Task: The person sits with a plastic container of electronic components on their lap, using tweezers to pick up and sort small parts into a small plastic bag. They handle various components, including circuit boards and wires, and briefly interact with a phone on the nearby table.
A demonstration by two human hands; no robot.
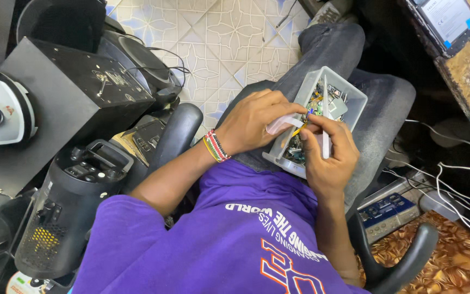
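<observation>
Fingers point(292, 110) of the left hand point(254, 125) are curled and drawn together over the near left rim of a grey plastic bin point(354, 100), with the thumb and forefinger pinching a small pale, translucent strip point(279, 124) that juts out to the left of the bin. Just beside them, the right hand point(327, 155) has its fingers bent and pressed close, tips meeting the left hand's tips at a small yellow part point(300, 129) between them; whether the right fingers actually grip that part I cannot tell. A thin white stick point(325, 117) runs near to far across the bin, its near end passing under the right fingers.

Small electronic parts point(322, 100) fill the bin in a mixed heap of green, blue and metal bits. It rests tilted on the person's lap, on dark trousers point(330, 41), right of centre in the scene. A beaded wristband point(216, 146) in red, green and white circles the left wrist, and a purple shirt point(235, 239) fills the near edge.

Left of the lap stand black speakers point(72, 87) and a black portable speaker point(66, 207) on a patterned tile floor point(213, 32). Right and near, white cables point(452, 179) trail past a blue-fronted device point(388, 209).
</observation>
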